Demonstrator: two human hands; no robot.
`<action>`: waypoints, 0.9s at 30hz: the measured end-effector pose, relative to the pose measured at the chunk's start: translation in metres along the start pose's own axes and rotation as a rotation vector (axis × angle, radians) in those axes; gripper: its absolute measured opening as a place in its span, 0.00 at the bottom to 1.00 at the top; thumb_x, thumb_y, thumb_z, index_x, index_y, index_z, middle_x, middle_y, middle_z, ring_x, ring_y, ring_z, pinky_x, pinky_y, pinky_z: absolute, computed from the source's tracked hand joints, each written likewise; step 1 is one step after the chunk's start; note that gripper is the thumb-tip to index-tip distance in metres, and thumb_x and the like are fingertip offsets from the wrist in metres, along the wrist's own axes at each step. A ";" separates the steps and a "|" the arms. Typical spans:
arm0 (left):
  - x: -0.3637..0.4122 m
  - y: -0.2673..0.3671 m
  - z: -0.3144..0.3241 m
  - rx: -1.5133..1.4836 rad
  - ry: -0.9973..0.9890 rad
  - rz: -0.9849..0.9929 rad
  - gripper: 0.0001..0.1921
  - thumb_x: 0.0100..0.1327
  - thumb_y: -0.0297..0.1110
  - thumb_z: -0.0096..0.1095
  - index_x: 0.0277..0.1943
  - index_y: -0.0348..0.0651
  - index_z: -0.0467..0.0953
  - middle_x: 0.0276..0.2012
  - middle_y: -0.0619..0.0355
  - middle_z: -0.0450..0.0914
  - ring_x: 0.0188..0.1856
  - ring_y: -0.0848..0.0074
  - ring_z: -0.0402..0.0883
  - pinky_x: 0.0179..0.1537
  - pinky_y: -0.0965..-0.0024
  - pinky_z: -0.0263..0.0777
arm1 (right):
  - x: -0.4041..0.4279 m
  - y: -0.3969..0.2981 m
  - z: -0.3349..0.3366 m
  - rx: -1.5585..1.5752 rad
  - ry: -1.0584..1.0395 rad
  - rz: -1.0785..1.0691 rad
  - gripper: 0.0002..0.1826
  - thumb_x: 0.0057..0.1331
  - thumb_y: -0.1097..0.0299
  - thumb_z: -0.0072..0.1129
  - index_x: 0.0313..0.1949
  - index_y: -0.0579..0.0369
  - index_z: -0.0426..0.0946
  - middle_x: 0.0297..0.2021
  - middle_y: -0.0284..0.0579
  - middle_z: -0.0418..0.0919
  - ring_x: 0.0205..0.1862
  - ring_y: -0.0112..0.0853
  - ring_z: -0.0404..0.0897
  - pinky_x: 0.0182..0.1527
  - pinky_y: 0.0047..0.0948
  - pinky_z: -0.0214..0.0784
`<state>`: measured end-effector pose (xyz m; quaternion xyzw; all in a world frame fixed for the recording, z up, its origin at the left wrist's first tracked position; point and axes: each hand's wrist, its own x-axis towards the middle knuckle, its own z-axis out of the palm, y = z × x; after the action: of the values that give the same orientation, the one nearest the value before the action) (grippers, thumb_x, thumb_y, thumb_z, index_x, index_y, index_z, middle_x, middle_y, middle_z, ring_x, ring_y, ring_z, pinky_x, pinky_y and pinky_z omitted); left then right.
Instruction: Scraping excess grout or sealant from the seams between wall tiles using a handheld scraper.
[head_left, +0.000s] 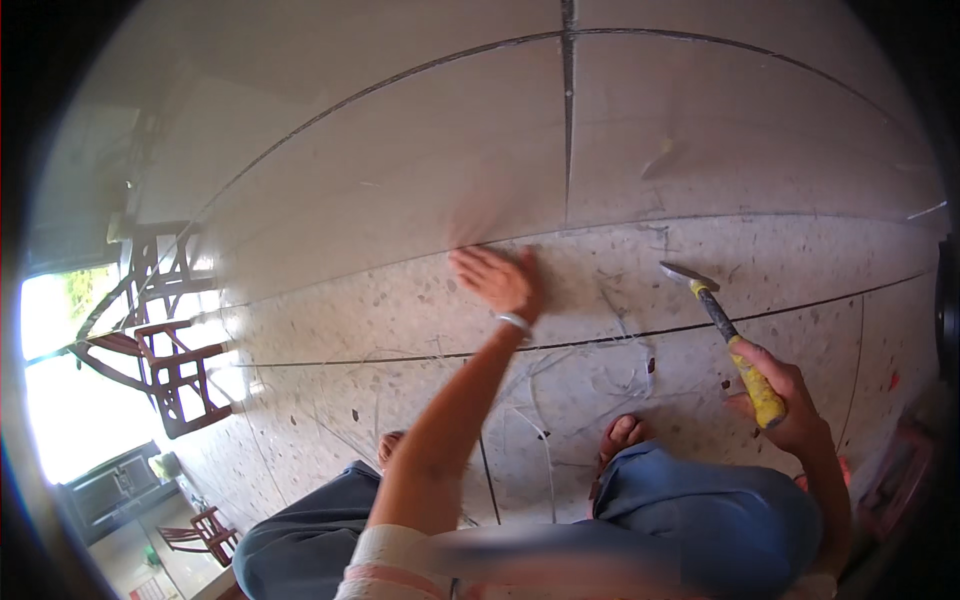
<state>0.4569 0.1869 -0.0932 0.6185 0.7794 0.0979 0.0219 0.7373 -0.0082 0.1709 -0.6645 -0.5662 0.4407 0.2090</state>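
Note:
My right hand (784, 397) grips the yellow, worn handle of a hammer-like hand tool (724, 319). Its dark shaft leads up to a narrow, pointed metal head, held just over the speckled terrazzo floor (420, 315); whether it touches is unclear. My left hand (495, 279) is slightly blurred, palm down with fingers stretched out, where the floor meets the glossy tiled wall (390, 172). It holds nothing that I can see, and a pale bracelet (515, 322) circles the wrist. Thin, pale strips (536, 420) lie scattered between and before my feet.
Dark grout lines (568, 90) cross the wall tiles. Wooden chairs (184, 375) stand at the left near a bright opening (82, 405), with another chair (202, 532) lower down. A dark cabinet (116, 484) is beyond. Reddish furniture (896, 476) stands at right.

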 end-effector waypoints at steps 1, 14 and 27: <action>-0.021 0.020 -0.004 -0.058 0.038 0.121 0.48 0.60 0.58 0.56 0.71 0.29 0.47 0.71 0.31 0.43 0.74 0.44 0.39 0.72 0.47 0.32 | -0.005 0.008 0.000 0.021 -0.008 0.012 0.24 0.56 0.77 0.67 0.52 0.60 0.70 0.35 0.49 0.75 0.38 0.41 0.79 0.43 0.33 0.72; -0.136 0.033 -0.091 -0.760 -0.792 0.931 0.13 0.61 0.27 0.57 0.49 0.37 0.76 0.38 0.48 0.80 0.36 0.62 0.81 0.36 0.65 0.75 | -0.046 0.040 -0.006 0.708 0.215 0.081 0.13 0.67 0.71 0.47 0.49 0.62 0.70 0.37 0.52 0.77 0.36 0.34 0.80 0.39 0.30 0.75; -0.056 -0.030 -0.131 -1.512 -1.245 -0.677 0.30 0.69 0.57 0.49 0.53 0.32 0.65 0.39 0.45 0.79 0.43 0.63 0.80 0.50 0.59 0.75 | 0.075 -0.016 0.164 0.524 -0.378 -0.257 0.05 0.60 0.72 0.56 0.37 0.56 0.73 0.24 0.39 0.74 0.27 0.25 0.74 0.30 0.28 0.66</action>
<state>0.4208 0.1097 0.0253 0.1328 0.4981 0.2133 0.8299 0.5911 0.0302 0.0715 -0.4181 -0.5414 0.6566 0.3176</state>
